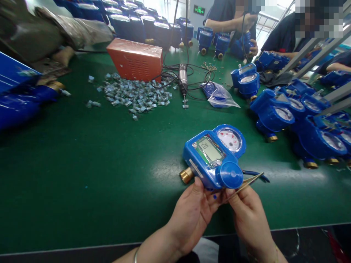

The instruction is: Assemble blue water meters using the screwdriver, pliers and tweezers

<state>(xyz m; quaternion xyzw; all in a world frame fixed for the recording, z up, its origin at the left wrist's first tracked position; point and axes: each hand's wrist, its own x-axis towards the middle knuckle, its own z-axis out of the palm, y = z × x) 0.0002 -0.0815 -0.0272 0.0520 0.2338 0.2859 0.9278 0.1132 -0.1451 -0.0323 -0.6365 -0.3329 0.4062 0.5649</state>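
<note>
A blue water meter (196,155) with a round dial, a lit-up digital display reading about 20 and a brass threaded end is tilted toward me above the bench's near side. My left hand (192,213) grips it from below, thumb on its near edge. Between the thumb and fingers of my right hand (249,215) is a thin yellowish card (251,179), seen nearly edge-on, close beside the meter's near end. A dark blue cable (256,173) sticks out behind the card. The meter's underside and some of my fingertips are hidden.
On the green bench (95,175) lie a pile of small clear parts (137,95), an orange-red box (137,60), an electric screwdriver (182,78) and a plastic bag (221,96). Several blue meters (276,111) stand right. Co-workers (227,22) work at the back.
</note>
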